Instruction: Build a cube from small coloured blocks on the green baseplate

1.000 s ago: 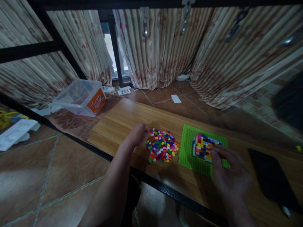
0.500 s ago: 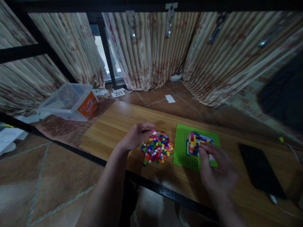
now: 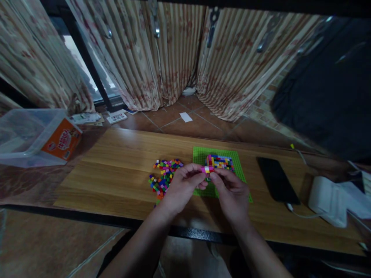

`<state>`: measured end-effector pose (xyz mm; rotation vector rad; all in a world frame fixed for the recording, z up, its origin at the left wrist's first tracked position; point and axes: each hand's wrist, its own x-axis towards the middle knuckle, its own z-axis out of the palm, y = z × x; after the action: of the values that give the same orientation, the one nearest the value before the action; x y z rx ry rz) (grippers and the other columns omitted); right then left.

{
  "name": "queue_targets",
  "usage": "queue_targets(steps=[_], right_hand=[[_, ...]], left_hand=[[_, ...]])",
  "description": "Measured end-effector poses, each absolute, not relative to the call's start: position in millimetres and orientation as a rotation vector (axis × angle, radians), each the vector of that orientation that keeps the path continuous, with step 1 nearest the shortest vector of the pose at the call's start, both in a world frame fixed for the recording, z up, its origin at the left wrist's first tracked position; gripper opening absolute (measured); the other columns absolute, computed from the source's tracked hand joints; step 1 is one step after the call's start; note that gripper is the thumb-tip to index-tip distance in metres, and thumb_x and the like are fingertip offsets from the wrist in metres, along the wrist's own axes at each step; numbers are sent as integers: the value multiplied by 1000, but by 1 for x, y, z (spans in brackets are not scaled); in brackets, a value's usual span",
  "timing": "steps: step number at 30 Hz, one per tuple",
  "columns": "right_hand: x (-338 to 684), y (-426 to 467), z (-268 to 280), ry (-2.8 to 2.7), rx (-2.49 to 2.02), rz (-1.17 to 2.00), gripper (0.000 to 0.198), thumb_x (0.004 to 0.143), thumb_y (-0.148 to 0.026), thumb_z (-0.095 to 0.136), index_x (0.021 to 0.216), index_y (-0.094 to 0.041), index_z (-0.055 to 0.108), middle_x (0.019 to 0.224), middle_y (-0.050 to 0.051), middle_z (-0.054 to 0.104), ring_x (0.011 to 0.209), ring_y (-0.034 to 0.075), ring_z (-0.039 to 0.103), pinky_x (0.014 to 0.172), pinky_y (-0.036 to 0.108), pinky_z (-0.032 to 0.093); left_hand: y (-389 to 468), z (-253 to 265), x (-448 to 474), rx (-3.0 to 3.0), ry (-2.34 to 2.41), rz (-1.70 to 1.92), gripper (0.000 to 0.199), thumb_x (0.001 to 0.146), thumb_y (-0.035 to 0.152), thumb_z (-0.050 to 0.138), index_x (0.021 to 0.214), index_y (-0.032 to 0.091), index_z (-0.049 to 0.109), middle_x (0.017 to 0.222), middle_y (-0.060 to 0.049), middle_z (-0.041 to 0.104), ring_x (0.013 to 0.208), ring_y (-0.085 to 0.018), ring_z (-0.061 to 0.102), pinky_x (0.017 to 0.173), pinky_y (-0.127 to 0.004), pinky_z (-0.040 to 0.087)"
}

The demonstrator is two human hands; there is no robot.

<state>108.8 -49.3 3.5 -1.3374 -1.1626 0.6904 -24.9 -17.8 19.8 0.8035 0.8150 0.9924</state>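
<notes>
Bricks (image 3: 207,169), pink and white and red, are pinched between our left hand (image 3: 182,189) and right hand (image 3: 234,193), thumbs and fingertips nearly closed. We've got 'em over the green baseplate (image 3: 199,154), kinda toward its left edge; loose pile (image 3: 165,177) sits just past that edge.

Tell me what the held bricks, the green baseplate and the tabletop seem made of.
Held bricks: probably plastic, solid bright colors; too small to judge gloss. Green baseplate: likely molded plastic, matte-looking, with a regular stud grid. Tabletop: wood or wood-look laminate, faintly glossy, showing grain and a soft reflection.
</notes>
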Motion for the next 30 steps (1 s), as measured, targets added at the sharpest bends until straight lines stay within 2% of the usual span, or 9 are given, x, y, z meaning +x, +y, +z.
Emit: queue_targets(steps=[10, 15, 20, 25, 30], right_hand=[[116, -51, 12, -1126, -1324, 833, 16, 83, -37, 69, 86, -23, 76, 81, 1, 75, 76, 17, 67, 74, 32, 53], [121, -49, 9, -1079, -1304, 916, 13, 78, -36, 74, 84, -24, 78, 74, 0, 73, 70, 16, 65, 71, 31, 53], [124, -48, 6, -1046, -1263, 1006, 17, 79, -38, 73, 86, -24, 79, 71, 1, 72, 66, 15, 63, 63, 30, 52], [139, -49, 9, -1119, -1373, 801, 20, 80, -41, 71, 85, -23, 78, 75, 2, 74, 66, 16, 64, 65, 32, 53], [172, -49, 9, -1390, -1491, 423, 23, 86, -42, 64, 89, -23, 77, 91, 5, 74, 85, 21, 68, 76, 35, 54]], left_hand=[[-18, 16, -19, 1138, 848, 979, 25, 82, 40, 67, 88, 16, 62, 71, 1, 60, 62, -10, 56, 61, -23, 48], [-18, 18, -17, 1314, 873, 974, 19, 88, 35, 57, 83, 17, 59, 71, 2, 57, 64, -10, 55, 62, -22, 47], [-17, 18, -15, 1315, 845, 953, 18, 89, 32, 55, 81, 17, 58, 71, 2, 57, 64, -10, 55, 63, -22, 46], [-15, 16, -16, 1278, 891, 956, 20, 88, 36, 56, 80, 17, 58, 71, 2, 58, 62, -10, 55, 61, -22, 46], [-11, 14, -20, 1222, 1029, 991, 20, 85, 36, 59, 76, 17, 58, 71, 1, 61, 61, -10, 54, 61, -23, 47]])
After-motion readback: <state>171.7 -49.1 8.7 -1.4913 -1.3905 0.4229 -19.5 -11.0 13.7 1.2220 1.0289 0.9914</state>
